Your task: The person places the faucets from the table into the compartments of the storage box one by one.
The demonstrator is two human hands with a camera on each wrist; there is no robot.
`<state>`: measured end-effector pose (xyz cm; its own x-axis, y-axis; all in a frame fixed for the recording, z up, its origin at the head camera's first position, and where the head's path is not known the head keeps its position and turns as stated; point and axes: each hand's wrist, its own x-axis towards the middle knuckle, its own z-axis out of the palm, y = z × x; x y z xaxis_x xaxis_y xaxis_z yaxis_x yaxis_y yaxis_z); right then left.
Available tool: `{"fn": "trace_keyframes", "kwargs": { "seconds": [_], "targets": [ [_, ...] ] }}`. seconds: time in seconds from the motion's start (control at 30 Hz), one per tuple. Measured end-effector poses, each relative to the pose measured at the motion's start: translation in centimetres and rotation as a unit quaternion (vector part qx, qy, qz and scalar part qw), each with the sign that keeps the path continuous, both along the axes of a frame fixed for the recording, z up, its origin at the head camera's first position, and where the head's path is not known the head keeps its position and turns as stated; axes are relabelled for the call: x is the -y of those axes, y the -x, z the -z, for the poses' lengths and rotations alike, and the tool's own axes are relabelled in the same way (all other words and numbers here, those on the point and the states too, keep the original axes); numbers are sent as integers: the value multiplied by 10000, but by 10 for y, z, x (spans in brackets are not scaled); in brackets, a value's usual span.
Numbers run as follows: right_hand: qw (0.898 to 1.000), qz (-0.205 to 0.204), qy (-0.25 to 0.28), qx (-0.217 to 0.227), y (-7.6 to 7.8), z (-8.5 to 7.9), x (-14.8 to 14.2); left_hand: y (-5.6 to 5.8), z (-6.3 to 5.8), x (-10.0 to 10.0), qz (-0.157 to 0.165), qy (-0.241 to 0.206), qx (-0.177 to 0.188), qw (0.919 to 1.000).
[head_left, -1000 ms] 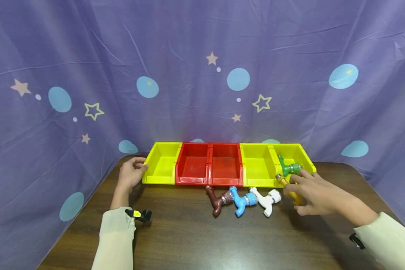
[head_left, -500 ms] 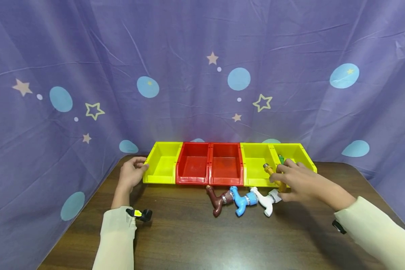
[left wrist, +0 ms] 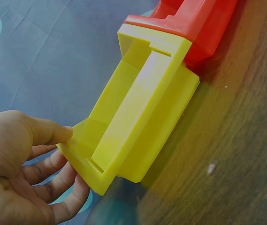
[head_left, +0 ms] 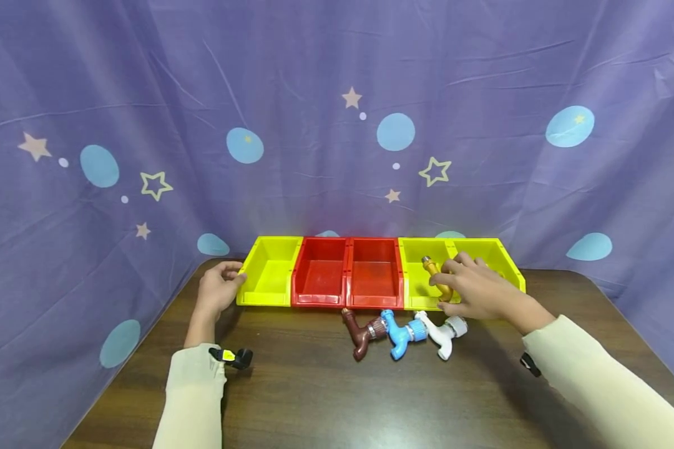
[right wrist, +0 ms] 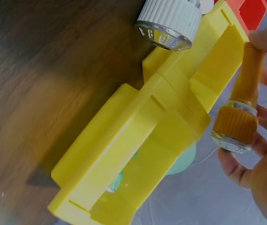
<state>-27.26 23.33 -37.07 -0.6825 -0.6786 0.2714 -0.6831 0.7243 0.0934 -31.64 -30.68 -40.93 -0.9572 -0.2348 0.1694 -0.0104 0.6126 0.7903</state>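
My left hand (head_left: 218,290) pinches the side wall of the leftmost yellow bin (left wrist: 145,84), thumb at the rim and fingers along the outside. My right hand (head_left: 477,290) grips a yellow-orange faucet (right wrist: 248,82) by its body, over the fourth bin (head_left: 421,298) from the left, a yellow one. Its ribbed knob (right wrist: 236,123) points down in the right wrist view. On the table before the bins lie a brown faucet (head_left: 361,337), a blue faucet (head_left: 401,335) and a white faucet (head_left: 442,335). A green faucet (right wrist: 116,182) shows partly inside the rightmost yellow bin.
Two red bins (head_left: 320,298) stand between the yellow ones, all joined in one row at the back of the dark wooden table (head_left: 337,393). Behind the row hangs a purple curtain (head_left: 314,156) with stars and blue ovals.
My right hand has carried the yellow-orange faucet leftward and away from me, from in front of the rightmost bin to over the bin beside it. My left hand has stayed in place.
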Motion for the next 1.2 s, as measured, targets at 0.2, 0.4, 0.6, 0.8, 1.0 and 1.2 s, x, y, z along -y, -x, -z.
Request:
{"fn": "trace_keyframes", "kwargs": {
  "seconds": [0.2, 0.4, 0.6, 0.8, 1.0, 1.2],
  "targets": [
    [9993, 33, 352, -133, 15, 3, 13, -2, 2, 2, -45, 36, -87, 9999],
    [9990, 251, 363, -56, 25, 7, 27, -1, 2, 1, -69, 49, -56, 9999],
    [9973, 622, 324, 226, 32, 9, 38, -2, 2, 0, -56, 59, -11, 10000],
    [9926, 1096, 188, 484, 41, 14, 48, 0, 0, 0, -67, 35, -55, 10000],
    [9856, 1577, 25, 604, 52, 19, 59, 1, 1, 1, -88, 60, -86, 9999],
    [9798, 1833, -150, 780, 59, 28, 61, 1, 2, 0, -30, 21, -62, 10000]
  ]
}}
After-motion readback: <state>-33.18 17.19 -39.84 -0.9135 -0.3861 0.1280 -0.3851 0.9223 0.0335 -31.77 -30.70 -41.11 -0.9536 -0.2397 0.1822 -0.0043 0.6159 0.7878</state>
